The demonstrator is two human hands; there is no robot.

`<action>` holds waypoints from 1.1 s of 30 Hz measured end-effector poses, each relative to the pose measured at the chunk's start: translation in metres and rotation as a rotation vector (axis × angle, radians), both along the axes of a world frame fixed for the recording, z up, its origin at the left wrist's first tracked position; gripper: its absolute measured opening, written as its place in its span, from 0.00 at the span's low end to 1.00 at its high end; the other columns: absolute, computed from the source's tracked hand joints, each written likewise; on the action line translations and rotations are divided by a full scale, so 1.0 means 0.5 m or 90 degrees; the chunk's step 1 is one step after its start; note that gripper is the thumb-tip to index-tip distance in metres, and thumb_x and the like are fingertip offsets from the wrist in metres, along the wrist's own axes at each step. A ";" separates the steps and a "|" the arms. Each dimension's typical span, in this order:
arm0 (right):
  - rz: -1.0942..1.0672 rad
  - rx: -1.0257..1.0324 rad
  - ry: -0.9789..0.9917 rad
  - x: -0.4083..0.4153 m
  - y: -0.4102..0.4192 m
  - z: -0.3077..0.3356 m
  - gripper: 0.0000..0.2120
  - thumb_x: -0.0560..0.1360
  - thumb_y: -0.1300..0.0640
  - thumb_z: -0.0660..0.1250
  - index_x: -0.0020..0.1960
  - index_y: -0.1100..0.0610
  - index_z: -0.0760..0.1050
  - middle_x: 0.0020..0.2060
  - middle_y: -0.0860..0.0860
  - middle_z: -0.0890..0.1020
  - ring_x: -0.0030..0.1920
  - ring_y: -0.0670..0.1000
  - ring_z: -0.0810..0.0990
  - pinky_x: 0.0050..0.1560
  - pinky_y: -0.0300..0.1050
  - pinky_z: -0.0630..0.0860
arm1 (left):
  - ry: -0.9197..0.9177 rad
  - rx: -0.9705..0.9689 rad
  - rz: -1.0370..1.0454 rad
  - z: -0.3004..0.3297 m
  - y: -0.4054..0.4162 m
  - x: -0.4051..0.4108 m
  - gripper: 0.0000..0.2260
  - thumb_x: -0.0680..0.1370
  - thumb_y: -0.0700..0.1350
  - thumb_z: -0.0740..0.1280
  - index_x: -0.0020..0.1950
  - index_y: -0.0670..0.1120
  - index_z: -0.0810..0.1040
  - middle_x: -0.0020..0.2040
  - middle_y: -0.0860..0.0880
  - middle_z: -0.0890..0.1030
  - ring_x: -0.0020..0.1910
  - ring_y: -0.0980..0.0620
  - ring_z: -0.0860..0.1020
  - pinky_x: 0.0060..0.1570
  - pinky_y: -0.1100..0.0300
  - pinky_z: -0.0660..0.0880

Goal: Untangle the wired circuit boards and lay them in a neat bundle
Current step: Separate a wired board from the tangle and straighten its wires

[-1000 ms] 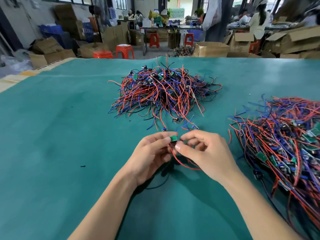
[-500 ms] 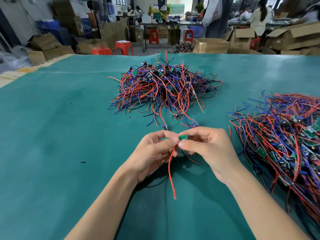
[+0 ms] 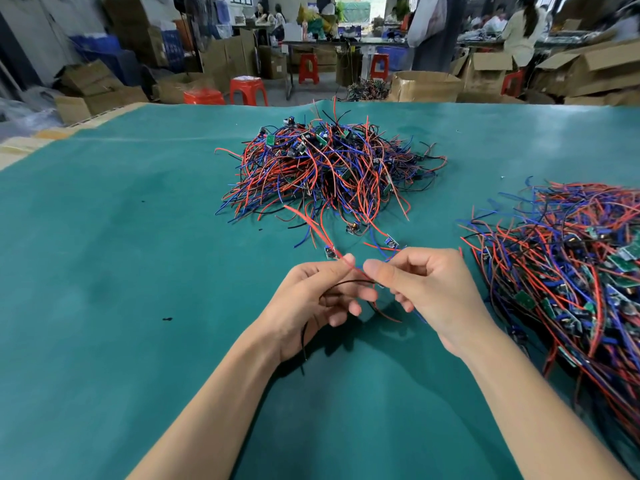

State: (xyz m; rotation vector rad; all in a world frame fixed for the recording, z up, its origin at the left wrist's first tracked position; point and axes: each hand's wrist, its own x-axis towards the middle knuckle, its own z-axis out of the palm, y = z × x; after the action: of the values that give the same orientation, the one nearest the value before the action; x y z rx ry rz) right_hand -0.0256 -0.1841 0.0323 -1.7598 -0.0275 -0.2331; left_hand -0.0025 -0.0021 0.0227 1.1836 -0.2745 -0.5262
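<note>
Whereas half a second ago the long red wire hung down between them, the left hand (image 3: 313, 299) and right hand (image 3: 424, 289) now pinch it (image 3: 313, 225) flicked up toward the tangled red-blue wire heap (image 3: 329, 171), small green circuit board hidden, suggesting straightening before bundling.

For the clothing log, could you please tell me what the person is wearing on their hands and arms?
Nothing shows on either. The left hand and the right hand are bare, with no gloves, rings or tape on the fingers. Both forearms are uncovered down to the bottom edge of the picture: no sleeves, no watch, no wrist strap or bracelet in view. The nails look short and unpainted.
</note>
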 end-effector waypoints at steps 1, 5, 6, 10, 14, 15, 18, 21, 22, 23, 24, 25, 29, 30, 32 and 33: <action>-0.006 0.011 -0.009 0.000 0.003 -0.001 0.28 0.58 0.30 0.78 0.35 0.55 0.82 0.27 0.51 0.77 0.28 0.48 0.73 0.28 0.42 0.69 | 0.024 -0.004 0.003 0.002 -0.001 0.001 0.18 0.76 0.57 0.68 0.45 0.42 0.86 0.43 0.38 0.85 0.30 0.51 0.78 0.24 0.65 0.69; -0.044 0.083 -0.022 -0.001 0.030 -0.011 0.24 0.62 0.34 0.76 0.37 0.56 0.83 0.27 0.56 0.79 0.27 0.49 0.74 0.25 0.40 0.69 | 0.000 0.016 0.000 0.001 -0.002 0.000 0.18 0.77 0.56 0.66 0.47 0.42 0.85 0.45 0.39 0.84 0.34 0.50 0.81 0.29 0.65 0.71; -0.049 0.094 -0.024 -0.002 0.039 -0.016 0.24 0.63 0.35 0.76 0.37 0.57 0.82 0.26 0.56 0.78 0.26 0.49 0.73 0.25 0.39 0.68 | -0.024 0.023 -0.009 0.000 0.000 -0.002 0.15 0.78 0.53 0.68 0.48 0.41 0.84 0.45 0.39 0.84 0.35 0.50 0.81 0.29 0.65 0.71; -0.068 0.105 -0.028 -0.005 0.055 -0.026 0.24 0.66 0.38 0.77 0.35 0.60 0.79 0.24 0.51 0.76 0.25 0.48 0.72 0.25 0.38 0.67 | -0.062 0.036 -0.014 -0.004 0.001 -0.004 0.05 0.74 0.41 0.72 0.43 0.39 0.81 0.39 0.40 0.83 0.32 0.51 0.79 0.28 0.65 0.70; -0.083 0.071 -0.024 0.000 0.043 -0.026 0.21 0.68 0.40 0.77 0.37 0.59 0.81 0.25 0.49 0.76 0.26 0.48 0.71 0.27 0.38 0.68 | -0.070 0.090 0.004 -0.007 -0.007 -0.007 0.11 0.77 0.40 0.70 0.45 0.31 0.79 0.32 0.42 0.81 0.26 0.52 0.76 0.26 0.64 0.71; -0.075 0.061 -0.027 0.000 0.042 -0.027 0.21 0.69 0.40 0.76 0.37 0.59 0.81 0.25 0.49 0.76 0.26 0.47 0.71 0.27 0.37 0.68 | -0.074 0.106 0.006 -0.007 -0.007 -0.007 0.11 0.78 0.39 0.69 0.45 0.29 0.78 0.31 0.43 0.81 0.25 0.53 0.76 0.25 0.64 0.71; -0.060 0.055 -0.025 -0.001 0.044 -0.027 0.20 0.73 0.42 0.75 0.38 0.59 0.80 0.26 0.49 0.77 0.26 0.47 0.72 0.28 0.37 0.68 | -0.083 0.112 0.000 -0.005 -0.003 -0.005 0.08 0.79 0.38 0.67 0.43 0.36 0.81 0.28 0.44 0.80 0.22 0.54 0.74 0.22 0.65 0.68; -0.098 0.120 -0.012 0.005 0.034 -0.017 0.18 0.76 0.47 0.74 0.36 0.60 0.79 0.25 0.48 0.76 0.25 0.46 0.71 0.25 0.36 0.67 | -0.094 0.103 -0.033 -0.003 0.000 -0.005 0.07 0.77 0.41 0.68 0.41 0.42 0.84 0.28 0.45 0.80 0.22 0.54 0.74 0.22 0.66 0.68; -0.120 0.148 -0.013 0.007 0.026 -0.011 0.18 0.76 0.48 0.74 0.35 0.60 0.78 0.25 0.47 0.76 0.25 0.45 0.70 0.24 0.35 0.66 | -0.099 0.113 -0.045 -0.003 0.000 -0.006 0.07 0.77 0.42 0.68 0.42 0.42 0.84 0.28 0.45 0.80 0.22 0.54 0.74 0.22 0.66 0.68; -0.142 0.171 -0.018 0.009 0.017 -0.004 0.17 0.77 0.49 0.73 0.35 0.60 0.78 0.25 0.47 0.75 0.24 0.45 0.69 0.24 0.35 0.65 | -0.104 0.122 -0.056 -0.003 -0.001 -0.007 0.07 0.77 0.42 0.68 0.42 0.43 0.85 0.28 0.46 0.80 0.22 0.54 0.74 0.22 0.66 0.68; -0.162 0.186 -0.026 0.010 0.008 0.001 0.17 0.77 0.50 0.73 0.35 0.60 0.77 0.25 0.47 0.75 0.24 0.44 0.69 0.24 0.35 0.65 | -0.106 0.128 -0.065 -0.004 -0.001 -0.008 0.08 0.78 0.41 0.68 0.43 0.43 0.85 0.28 0.46 0.80 0.23 0.54 0.75 0.22 0.66 0.69; -0.179 0.194 -0.035 0.011 0.001 0.006 0.17 0.77 0.50 0.73 0.35 0.60 0.77 0.25 0.47 0.75 0.24 0.44 0.69 0.24 0.35 0.65 | -0.106 0.128 -0.070 -0.004 0.000 -0.008 0.08 0.80 0.40 0.67 0.43 0.42 0.85 0.29 0.46 0.80 0.23 0.54 0.75 0.23 0.66 0.69; -0.228 0.195 -0.068 0.014 -0.027 0.021 0.17 0.79 0.52 0.72 0.37 0.61 0.76 0.27 0.49 0.75 0.26 0.45 0.68 0.25 0.36 0.65 | -0.111 0.116 -0.087 -0.004 0.002 -0.009 0.10 0.80 0.38 0.66 0.42 0.43 0.84 0.31 0.46 0.82 0.27 0.54 0.77 0.27 0.65 0.72; -0.241 0.201 -0.085 0.014 -0.034 0.025 0.17 0.80 0.52 0.71 0.36 0.60 0.76 0.28 0.50 0.76 0.26 0.45 0.68 0.25 0.35 0.65 | -0.115 0.118 -0.091 -0.005 0.001 -0.008 0.10 0.80 0.38 0.66 0.42 0.43 0.84 0.32 0.46 0.82 0.27 0.54 0.77 0.28 0.65 0.72; -0.262 0.212 -0.127 0.013 -0.051 0.037 0.16 0.81 0.53 0.70 0.35 0.57 0.76 0.27 0.47 0.77 0.26 0.43 0.69 0.25 0.35 0.65 | -0.117 0.118 -0.104 -0.006 0.001 -0.007 0.10 0.80 0.38 0.66 0.42 0.42 0.84 0.34 0.45 0.83 0.29 0.53 0.78 0.30 0.65 0.74; -0.274 0.197 -0.149 0.011 -0.062 0.045 0.17 0.81 0.52 0.69 0.35 0.56 0.76 0.26 0.45 0.77 0.26 0.42 0.69 0.25 0.35 0.65 | -0.116 0.116 -0.112 -0.007 0.001 -0.007 0.09 0.80 0.38 0.66 0.42 0.42 0.84 0.35 0.45 0.83 0.30 0.53 0.79 0.31 0.64 0.74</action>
State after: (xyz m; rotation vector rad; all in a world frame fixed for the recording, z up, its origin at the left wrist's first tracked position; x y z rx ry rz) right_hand -0.0200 -0.2152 0.0550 -1.4064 0.2103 -0.7170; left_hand -0.0060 -0.0015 0.0193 1.3946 -0.4990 -0.6066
